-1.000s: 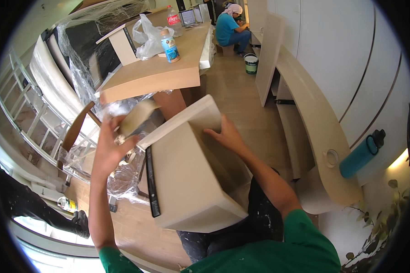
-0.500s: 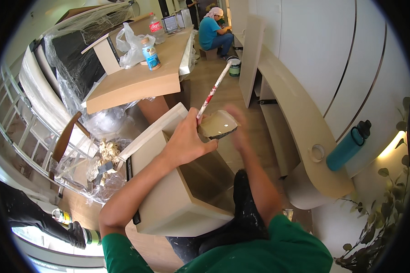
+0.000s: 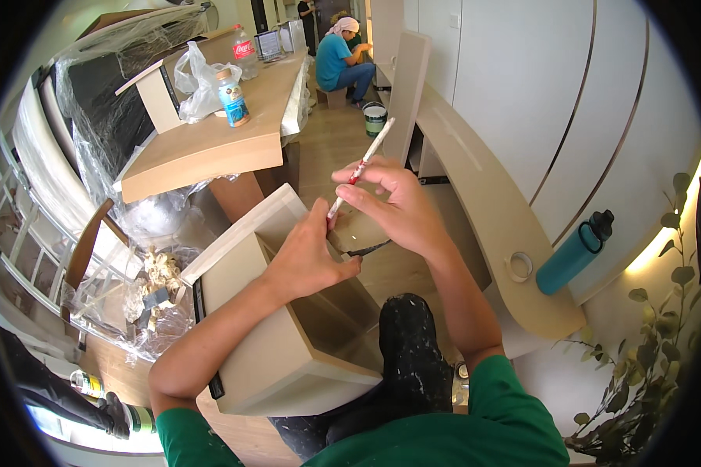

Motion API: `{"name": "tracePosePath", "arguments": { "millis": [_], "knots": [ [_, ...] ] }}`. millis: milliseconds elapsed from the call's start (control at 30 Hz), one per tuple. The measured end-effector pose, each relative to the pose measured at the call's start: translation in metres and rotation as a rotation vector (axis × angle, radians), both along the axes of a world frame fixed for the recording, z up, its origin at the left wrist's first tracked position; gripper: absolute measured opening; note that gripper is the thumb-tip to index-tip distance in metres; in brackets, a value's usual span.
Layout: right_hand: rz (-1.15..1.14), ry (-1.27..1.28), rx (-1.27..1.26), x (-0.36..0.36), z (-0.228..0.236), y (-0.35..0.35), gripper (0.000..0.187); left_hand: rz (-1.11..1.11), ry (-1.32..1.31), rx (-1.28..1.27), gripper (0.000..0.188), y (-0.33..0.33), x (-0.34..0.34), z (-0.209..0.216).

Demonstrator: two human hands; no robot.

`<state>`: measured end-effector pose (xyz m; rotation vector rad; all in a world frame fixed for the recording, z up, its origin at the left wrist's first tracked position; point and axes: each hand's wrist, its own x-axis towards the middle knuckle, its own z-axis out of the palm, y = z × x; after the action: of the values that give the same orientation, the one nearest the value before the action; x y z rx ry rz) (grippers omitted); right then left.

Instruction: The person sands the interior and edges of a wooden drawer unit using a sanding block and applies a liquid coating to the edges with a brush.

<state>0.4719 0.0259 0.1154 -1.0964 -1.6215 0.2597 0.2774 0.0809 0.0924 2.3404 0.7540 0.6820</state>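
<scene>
My left hand is wrapped round a small shallow container of cream-coloured paint with a dark lower edge. A thin stick, spattered red and white like a brush handle, leans up out of it; its lower end is hidden behind my left fingers. Above the container, my right hand has its thumb and fingers closed round the stick's middle. Below my hands, an open-topped beige drawer box rests tilted against my legs. My right hand covers part of the container.
To the right runs a long curved beige bench with a tape roll and a teal bottle. A cardboard-covered table stands ahead left, above plastic wrap and scraps. A paint bucket stands near a seated person.
My right hand has come in from beside the container and closed on the stick. My left hand still holds the container. The whole view has shifted slightly.
</scene>
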Motion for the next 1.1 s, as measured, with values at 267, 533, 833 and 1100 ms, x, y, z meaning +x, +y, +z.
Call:
{"name": "tracePosePath", "arguments": {
  "millis": [267,533,833,1100],
  "knots": [
    [0.073,0.728,0.35,0.051,0.034,-0.031,0.035,-0.049,-0.178,0.018,0.065,0.015,-0.01,-0.011],
    [0.195,0.729,-0.491,0.076,-0.036,-0.034,0.033,-0.186,-0.264,-0.012,0.066,0.012,-0.004,-0.013],
    [0.49,0.999,-0.494,0.05,-0.054,-0.028,0.008,-0.221,-0.337,-0.082,0.085,0.014,0.007,-0.006],
    [0.457,0.995,-0.506,0.041,-0.047,-0.017,0.01,-0.204,-0.416,-0.283,0.103,0.024,0.009,-0.009]
  ]
}}
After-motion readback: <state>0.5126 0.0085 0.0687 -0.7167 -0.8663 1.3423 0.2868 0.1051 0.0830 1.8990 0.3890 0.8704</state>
